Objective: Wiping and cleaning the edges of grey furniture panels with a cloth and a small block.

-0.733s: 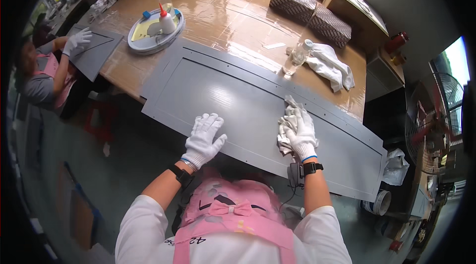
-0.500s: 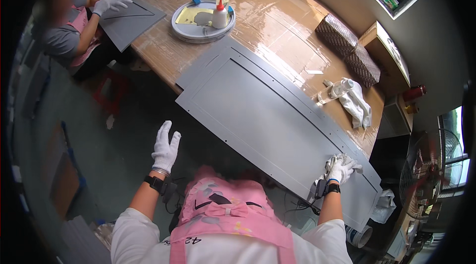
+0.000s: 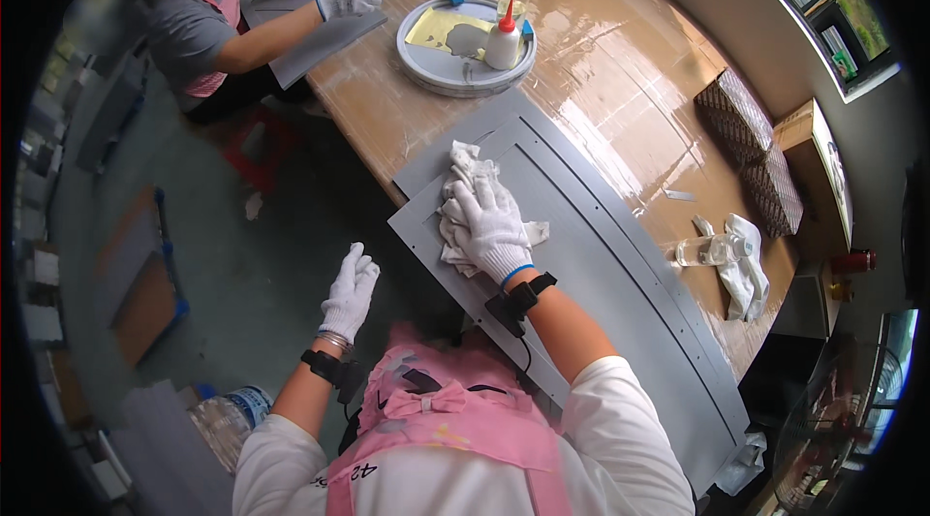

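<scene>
Where the cloth point(image 3: 451, 225) sat at the right end of the grey panel point(image 3: 620, 295) about half a second ago, it is now over at the left end, a long swing across. Right hand point(image 3: 491, 218) moved with it: glove laid flat on top, fingers stretched out and a little apart, pressing the bunched cloth down rather than clenching it. Whether the fingertips hook any folds, cannot tell.

Left hand point(image 3: 351, 295) rested on the panel in the earliest view; now off it, beside the near edge and above the floor point(image 3: 291, 254). Fingers straight, glove empty.

Panel lies flat, left end over another grey sheet point(image 3: 438, 162), both on the brown table point(image 3: 581, 36); near long edge toward the wearer. View has turned as well, so part of the apparent shift is the head's.

Reading: wiping in hand, one-handed, with strokes ranging along the length. Left end is getting attention now; middle and right end are uncovered. Too little detail to judge how clean any stretch is. With the left hand away, panel likely relies on its own weight and the table against sliding.

Clear bottle point(image 3: 705, 250) and white rag point(image 3: 746, 285) near the far edge, untouched.
</scene>
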The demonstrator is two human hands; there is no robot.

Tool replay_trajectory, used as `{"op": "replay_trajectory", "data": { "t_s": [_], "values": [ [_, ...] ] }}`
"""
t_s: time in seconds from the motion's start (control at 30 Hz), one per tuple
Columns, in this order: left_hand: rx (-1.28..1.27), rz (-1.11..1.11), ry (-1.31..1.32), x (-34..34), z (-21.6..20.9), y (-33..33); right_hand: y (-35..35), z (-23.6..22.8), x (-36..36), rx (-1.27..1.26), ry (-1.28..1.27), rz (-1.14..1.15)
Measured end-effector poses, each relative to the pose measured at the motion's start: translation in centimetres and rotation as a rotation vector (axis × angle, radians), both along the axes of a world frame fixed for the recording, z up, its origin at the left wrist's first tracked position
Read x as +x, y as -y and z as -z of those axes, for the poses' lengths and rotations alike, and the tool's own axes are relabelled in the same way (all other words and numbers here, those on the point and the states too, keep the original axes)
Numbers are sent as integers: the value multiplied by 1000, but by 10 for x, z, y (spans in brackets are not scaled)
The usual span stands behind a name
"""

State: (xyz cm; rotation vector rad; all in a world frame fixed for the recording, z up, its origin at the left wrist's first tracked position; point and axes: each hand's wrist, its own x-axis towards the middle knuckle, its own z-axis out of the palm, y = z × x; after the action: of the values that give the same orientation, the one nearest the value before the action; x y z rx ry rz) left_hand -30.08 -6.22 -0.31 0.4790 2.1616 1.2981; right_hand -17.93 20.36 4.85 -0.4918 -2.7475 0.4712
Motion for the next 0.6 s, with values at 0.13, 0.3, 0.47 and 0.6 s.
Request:
{"op": "replay_trajectory", "data": {
  "t_s": [0.13,0.3,0.47,0.6],
  "values": [
    [-167,69,-39,-17,-21,-49,1,-15,27,-79,253,-426],
    [-259,141,68,-47,10,-62,-116,-56,88,108,214,-31],
    [-167,202,354,-61,-18,-92,-252,-60,174,459,268,392],
    [-182,372,429,-88,-15,-92,-263,-66,176,701,526,698]
  ]
}}
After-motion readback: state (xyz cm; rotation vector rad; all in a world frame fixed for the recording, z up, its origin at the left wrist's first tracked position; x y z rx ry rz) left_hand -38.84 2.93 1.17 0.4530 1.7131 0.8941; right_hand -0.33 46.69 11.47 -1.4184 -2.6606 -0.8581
